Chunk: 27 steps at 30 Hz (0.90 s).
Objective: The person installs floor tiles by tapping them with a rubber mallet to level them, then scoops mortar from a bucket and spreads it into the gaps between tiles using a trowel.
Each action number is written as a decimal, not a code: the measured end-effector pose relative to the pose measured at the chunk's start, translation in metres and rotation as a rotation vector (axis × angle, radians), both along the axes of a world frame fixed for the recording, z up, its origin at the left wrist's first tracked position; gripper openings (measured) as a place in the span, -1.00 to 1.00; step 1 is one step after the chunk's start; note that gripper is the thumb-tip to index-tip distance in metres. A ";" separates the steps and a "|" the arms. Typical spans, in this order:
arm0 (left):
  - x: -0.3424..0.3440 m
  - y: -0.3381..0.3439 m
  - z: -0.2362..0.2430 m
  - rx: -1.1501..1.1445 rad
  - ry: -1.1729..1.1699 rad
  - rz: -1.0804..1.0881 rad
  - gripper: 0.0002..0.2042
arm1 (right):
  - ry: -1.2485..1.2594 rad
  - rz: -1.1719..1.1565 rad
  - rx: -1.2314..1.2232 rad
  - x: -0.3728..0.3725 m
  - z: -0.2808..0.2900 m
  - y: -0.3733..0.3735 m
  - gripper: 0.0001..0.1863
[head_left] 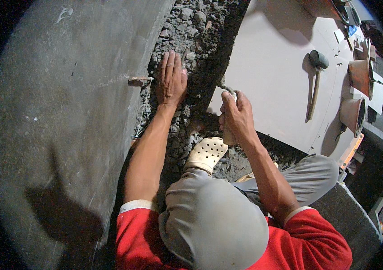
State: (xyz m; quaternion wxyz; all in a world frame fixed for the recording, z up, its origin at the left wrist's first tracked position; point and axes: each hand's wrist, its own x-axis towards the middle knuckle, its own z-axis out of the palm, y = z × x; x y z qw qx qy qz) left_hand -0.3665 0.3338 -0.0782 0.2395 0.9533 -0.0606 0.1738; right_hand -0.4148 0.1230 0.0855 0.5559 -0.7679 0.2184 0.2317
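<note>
My left hand (pixel 171 81) lies flat on grey gravelly rubble (pixel 191 22), its fingers stretched out, beside the wall. In my right hand (pixel 237 114) is a hand tool with a pale handle (pixel 229 136) and a bent, dark metal shank (pixel 227 88). Its working end is hard to make out, so its exact kind is unclear. That hand is closed round the handle near the edge of a large white tile surface (pixel 263 81). Below it, my foot in a cream perforated clog (pixel 207 152) stands on the rubble.
A smooth grey wall (pixel 65 90) rises on the left, with a short reddish stub (pixel 140 80) jutting out. On the tiles lies a rubber mallet (pixel 317 74). Brownish buckets (pixel 360 75) and an orange spirit level (pixel 351 151) stand or lie at the right.
</note>
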 end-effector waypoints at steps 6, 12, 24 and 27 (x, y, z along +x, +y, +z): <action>0.000 -0.003 0.003 -0.004 0.031 0.024 -0.46 | -0.069 0.161 -0.150 0.007 -0.022 0.004 -0.62; -0.003 -0.001 0.008 -0.062 0.015 -0.021 -0.45 | -0.084 0.199 -0.180 -0.006 -0.020 0.014 -0.54; -0.001 0.000 0.006 -0.010 0.017 0.013 -0.47 | -0.085 -0.005 0.033 -0.030 -0.011 0.006 -0.67; 0.001 -0.001 0.006 -0.022 0.038 0.016 -0.48 | -0.094 -0.011 0.036 -0.018 0.002 0.008 -0.65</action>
